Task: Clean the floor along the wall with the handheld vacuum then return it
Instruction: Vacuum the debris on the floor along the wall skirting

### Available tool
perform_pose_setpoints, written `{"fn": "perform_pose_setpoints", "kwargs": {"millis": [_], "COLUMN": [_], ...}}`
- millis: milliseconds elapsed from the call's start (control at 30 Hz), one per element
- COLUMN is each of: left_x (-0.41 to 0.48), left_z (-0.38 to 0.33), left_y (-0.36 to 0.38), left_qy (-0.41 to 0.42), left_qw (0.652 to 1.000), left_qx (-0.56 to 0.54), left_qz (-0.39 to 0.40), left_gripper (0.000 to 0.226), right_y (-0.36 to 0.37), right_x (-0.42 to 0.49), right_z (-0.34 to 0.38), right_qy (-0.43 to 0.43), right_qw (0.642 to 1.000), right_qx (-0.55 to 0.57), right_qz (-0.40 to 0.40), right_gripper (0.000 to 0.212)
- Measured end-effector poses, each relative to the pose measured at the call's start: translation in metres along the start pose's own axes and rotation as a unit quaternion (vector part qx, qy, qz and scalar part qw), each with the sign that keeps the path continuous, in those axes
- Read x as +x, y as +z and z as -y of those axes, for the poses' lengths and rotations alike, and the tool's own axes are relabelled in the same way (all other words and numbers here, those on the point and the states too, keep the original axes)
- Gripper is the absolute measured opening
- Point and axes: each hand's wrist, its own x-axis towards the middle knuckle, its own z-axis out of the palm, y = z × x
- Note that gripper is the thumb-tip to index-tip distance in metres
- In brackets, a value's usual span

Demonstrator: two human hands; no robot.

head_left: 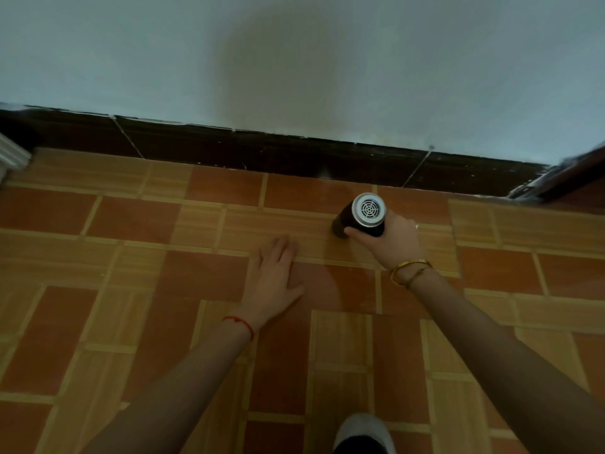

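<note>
My right hand (391,240) grips a black handheld vacuum (361,216) whose silver vented rear cap faces the camera. Its nozzle end points down-left onto the tiled floor (163,290), a short way in front of the dark skirting (278,152) at the foot of the pale wall (294,60). The nozzle tip is hidden behind the body. My left hand (273,280) hangs over the floor, left of the vacuum, palm down and fingers spread, holding nothing; whether it touches the tiles I cannot tell.
The floor has orange and wood-look tiles. A white moulded edge (13,155) shows at the far left. A dark frame or ledge (563,178) juts in at the right by the wall. A foot in a white shoe (363,430) stands at the bottom.
</note>
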Motion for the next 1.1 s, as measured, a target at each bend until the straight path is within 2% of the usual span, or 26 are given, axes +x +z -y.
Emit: {"fn": "perform_pose_setpoints", "kwargs": {"millis": [100, 233, 400, 733, 933, 1100], "left_x": [0.009, 0.022, 0.030, 0.051, 0.062, 0.064], "left_z": [-0.006, -0.010, -0.011, -0.027, -0.047, -0.062], "left_y": [0.004, 0.005, 0.005, 0.004, 0.014, 0.022], "left_qy": [0.010, 0.015, 0.021, 0.068, 0.079, 0.087], "left_qw": [1.000, 1.000, 1.000, 0.997, 0.996, 0.994], "left_qx": [-0.003, -0.002, -0.005, 0.021, 0.013, 0.023], "left_qz": [0.010, 0.015, 0.016, 0.031, 0.041, 0.058], "left_gripper": [0.085, 0.088, 0.091, 0.087, 0.092, 0.092], "right_y": [0.001, -0.002, -0.002, -0.029, -0.043, -0.053], "right_x": [0.005, 0.009, 0.013, 0.029, 0.034, 0.033], "right_z": [-0.002, -0.006, -0.011, -0.047, -0.063, -0.083], "right_qy": [-0.012, -0.006, -0.036, 0.039, 0.032, 0.073], "right_qw": [1.000, 1.000, 0.999, 0.995, 0.999, 0.994], "right_qx": [-0.020, -0.010, -0.014, -0.012, -0.010, -0.014], "right_qz": [0.006, -0.024, -0.001, -0.090, -0.042, -0.083], "right_gripper": [0.066, 0.067, 0.065, 0.068, 0.061, 0.063]}}
